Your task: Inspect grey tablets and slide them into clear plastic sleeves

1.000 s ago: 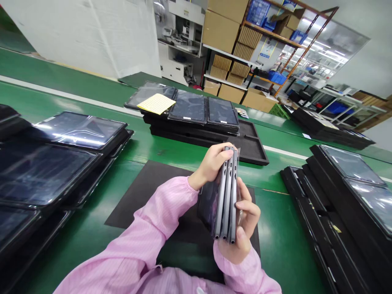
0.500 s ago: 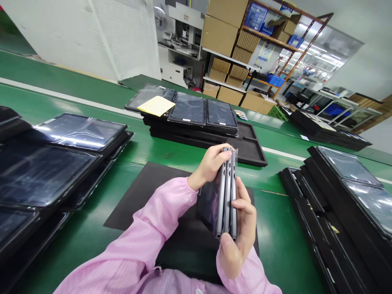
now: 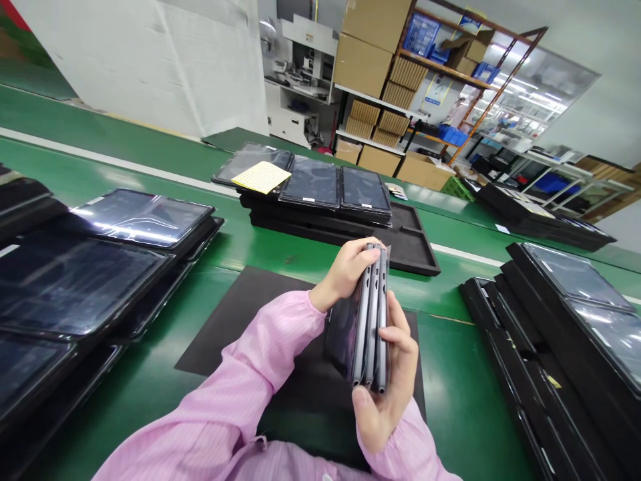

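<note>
Right hand (image 3: 396,379): thumb shifted leftward to near corners, seemingly for support; grasping three thin grey-edged rectangular tablets (image 3: 371,321)
Left hand (image 3: 346,268): clasping their far end
Tablets: above flat black mat (image 3: 230,314), toward its right edge

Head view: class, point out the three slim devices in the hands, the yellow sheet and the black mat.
Slim devices (image 3: 372,321): head view, on the middle one's edge.
Yellow sheet (image 3: 263,177): head view, middle of its upper face.
Black mat (image 3: 223,327): head view, its bare left part.
</note>
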Motion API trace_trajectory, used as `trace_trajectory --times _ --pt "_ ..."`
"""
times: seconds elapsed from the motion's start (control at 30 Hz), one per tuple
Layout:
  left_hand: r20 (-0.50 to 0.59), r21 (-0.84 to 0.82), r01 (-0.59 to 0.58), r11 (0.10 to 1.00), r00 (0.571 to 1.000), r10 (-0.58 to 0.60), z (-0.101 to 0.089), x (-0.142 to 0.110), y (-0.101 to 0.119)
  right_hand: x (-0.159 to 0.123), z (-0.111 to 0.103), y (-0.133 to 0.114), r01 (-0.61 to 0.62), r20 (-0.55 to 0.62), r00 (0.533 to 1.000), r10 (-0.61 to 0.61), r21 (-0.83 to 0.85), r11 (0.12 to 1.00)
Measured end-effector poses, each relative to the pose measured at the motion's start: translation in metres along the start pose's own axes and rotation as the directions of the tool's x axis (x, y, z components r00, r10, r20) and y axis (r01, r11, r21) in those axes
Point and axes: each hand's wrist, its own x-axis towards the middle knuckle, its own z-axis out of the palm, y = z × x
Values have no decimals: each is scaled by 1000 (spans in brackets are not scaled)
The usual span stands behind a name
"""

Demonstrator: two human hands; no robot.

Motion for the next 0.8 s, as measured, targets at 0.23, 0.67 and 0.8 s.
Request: trace_trajectory --times 0.23,0.67,0.8 --pt "0 -8 16 1000 1000 -16 -1 0 -2 0 -3 1 31 58 998 -30 -25 999" --pt "42 -27 2 1000 999 -1 5 -8 4 0 28 -4 3 -299 953 47 164 986" --pt "52 -81 6 997 999 -2 8 -11 3 -3 28 -3 4 -246 969 32 145 989"
